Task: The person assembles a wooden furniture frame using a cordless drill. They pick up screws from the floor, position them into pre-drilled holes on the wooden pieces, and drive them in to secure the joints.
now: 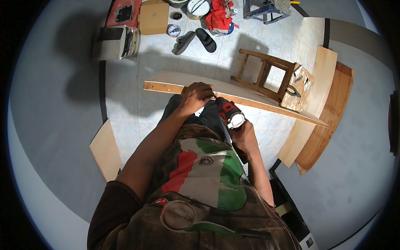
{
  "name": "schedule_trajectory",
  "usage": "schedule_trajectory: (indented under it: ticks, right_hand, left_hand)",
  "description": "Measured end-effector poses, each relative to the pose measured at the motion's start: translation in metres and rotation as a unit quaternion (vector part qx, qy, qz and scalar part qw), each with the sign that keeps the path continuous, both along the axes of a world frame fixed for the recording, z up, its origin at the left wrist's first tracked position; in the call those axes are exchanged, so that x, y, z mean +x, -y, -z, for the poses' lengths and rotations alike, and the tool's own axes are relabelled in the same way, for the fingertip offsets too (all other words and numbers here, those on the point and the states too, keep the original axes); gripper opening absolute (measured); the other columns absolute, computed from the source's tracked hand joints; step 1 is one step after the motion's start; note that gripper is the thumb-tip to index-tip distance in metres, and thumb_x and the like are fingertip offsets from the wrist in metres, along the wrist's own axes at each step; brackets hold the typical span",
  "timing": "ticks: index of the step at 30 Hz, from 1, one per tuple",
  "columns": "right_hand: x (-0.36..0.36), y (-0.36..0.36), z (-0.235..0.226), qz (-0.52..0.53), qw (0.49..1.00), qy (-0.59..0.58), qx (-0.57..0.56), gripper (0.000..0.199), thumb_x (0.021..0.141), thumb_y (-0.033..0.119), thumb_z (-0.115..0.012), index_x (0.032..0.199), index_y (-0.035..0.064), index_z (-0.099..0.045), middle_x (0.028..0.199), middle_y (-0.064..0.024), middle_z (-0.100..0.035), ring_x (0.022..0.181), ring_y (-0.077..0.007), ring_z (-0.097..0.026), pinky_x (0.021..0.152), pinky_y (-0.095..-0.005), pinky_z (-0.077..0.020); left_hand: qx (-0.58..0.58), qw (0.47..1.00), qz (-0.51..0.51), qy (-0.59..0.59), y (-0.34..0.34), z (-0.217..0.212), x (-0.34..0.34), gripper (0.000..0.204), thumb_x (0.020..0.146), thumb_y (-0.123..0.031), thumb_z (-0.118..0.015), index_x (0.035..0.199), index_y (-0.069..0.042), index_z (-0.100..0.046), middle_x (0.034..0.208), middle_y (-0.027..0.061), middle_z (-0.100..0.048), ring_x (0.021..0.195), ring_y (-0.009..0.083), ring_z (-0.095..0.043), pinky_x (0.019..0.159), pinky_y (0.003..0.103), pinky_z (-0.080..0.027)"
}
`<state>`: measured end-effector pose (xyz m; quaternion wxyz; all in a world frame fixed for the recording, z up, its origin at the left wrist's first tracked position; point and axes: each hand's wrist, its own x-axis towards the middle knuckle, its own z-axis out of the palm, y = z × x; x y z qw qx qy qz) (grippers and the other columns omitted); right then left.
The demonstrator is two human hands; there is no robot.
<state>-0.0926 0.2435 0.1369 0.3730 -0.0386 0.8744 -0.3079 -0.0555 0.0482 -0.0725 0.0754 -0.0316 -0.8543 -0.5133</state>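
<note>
A long wooden board (250, 102) stands on edge across in front of me, its narrow side facing up. In my right hand (246, 135) is a red and black cordless drill (228, 111), gripped by its handle, its nose pointing at the board's edge. Against that edge, just left of the drill's nose, rests my left hand (196, 98) with curled fingers. Those fingertips are pressed together close to the drill's tip; whatever they pinch is too small to make out. The drill's bit is mostly hidden.
Beyond the board, a wooden stool (263, 75) lies tipped over. Long planks (329, 112) lean at the right wall, another wooden panel (105, 151) at the left. Farther off are black slippers (206, 40), cans (198, 8), a red cloth (218, 17) and a blue step stool (266, 10).
</note>
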Motion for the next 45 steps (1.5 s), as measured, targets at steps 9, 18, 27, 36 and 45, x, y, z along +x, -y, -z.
schedule_trajectory:
  ticks: [9, 18, 27, 36, 45]
  right_hand:
    - [0.006, -0.001, 0.017, 0.034, 0.999, -0.010, 0.003, 0.035, 0.085, 0.007, -0.078, 0.116, -0.0052, -0.069, 0.099, -0.0256, -0.076, 0.095, -0.0386, -0.077, 0.082, -0.0414, -0.0594]
    - [-0.006, 0.010, 0.005, -0.011, 1.000, -0.018, 0.023, 0.037, 0.087, 0.009, -0.075, 0.122, -0.0026, -0.068, 0.099, -0.0272, -0.076, 0.097, -0.0419, -0.076, 0.080, -0.0440, -0.0597]
    - [-0.037, 0.010, 0.007, -0.206, 0.960, -0.055, 0.184, 0.048, 0.085, 0.019, -0.074, 0.132, 0.0126, -0.070, 0.096, -0.0272, -0.075, 0.091, -0.0456, -0.074, 0.082, -0.0523, -0.0612]
    - [-0.033, -0.046, 0.053, -0.255, 0.952, -0.071, 0.157, 0.061, 0.083, 0.018, -0.077, 0.142, 0.0122, -0.063, 0.099, -0.0263, -0.076, 0.093, -0.0440, -0.075, 0.083, -0.0497, -0.0611]
    - [-0.044, 0.003, 0.017, -0.212, 0.971, -0.042, 0.100, 0.071, 0.086, 0.019, -0.077, 0.153, 0.0166, -0.053, 0.104, -0.0237, -0.077, 0.097, -0.0431, -0.074, 0.084, -0.0488, -0.0611]
  left_hand:
    - [-0.013, 1.000, 0.008, 0.004, 0.001, -0.003, 0.001, 0.019, 0.075, -0.012, -0.085, 0.092, -0.011, -0.077, 0.115, 0.0018, -0.076, 0.107, 0.0241, -0.071, 0.093, 0.041, -0.054]
    - [-0.011, 1.000, 0.002, -0.001, 0.001, -0.002, 0.002, 0.020, 0.075, -0.011, -0.085, 0.094, -0.011, -0.078, 0.116, 0.0020, -0.076, 0.107, 0.0246, -0.071, 0.092, 0.041, -0.054]
    - [0.012, 1.000, -0.020, -0.021, -0.001, 0.000, 0.001, 0.016, 0.075, -0.011, -0.085, 0.090, -0.010, -0.079, 0.111, 0.0037, -0.079, 0.102, 0.0239, -0.073, 0.088, 0.040, -0.056]
    - [0.052, 0.996, 0.004, 0.066, 0.006, -0.007, 0.007, 0.039, 0.083, -0.004, -0.074, 0.122, -0.009, -0.073, 0.124, 0.0117, -0.074, 0.114, 0.0339, -0.069, 0.103, 0.045, -0.053]
    - [0.267, 0.954, -0.073, 0.113, 0.028, -0.053, -0.010, 0.043, 0.098, -0.005, -0.067, 0.140, -0.005, -0.061, 0.140, 0.0211, -0.065, 0.130, 0.0351, -0.063, 0.105, 0.037, -0.052]
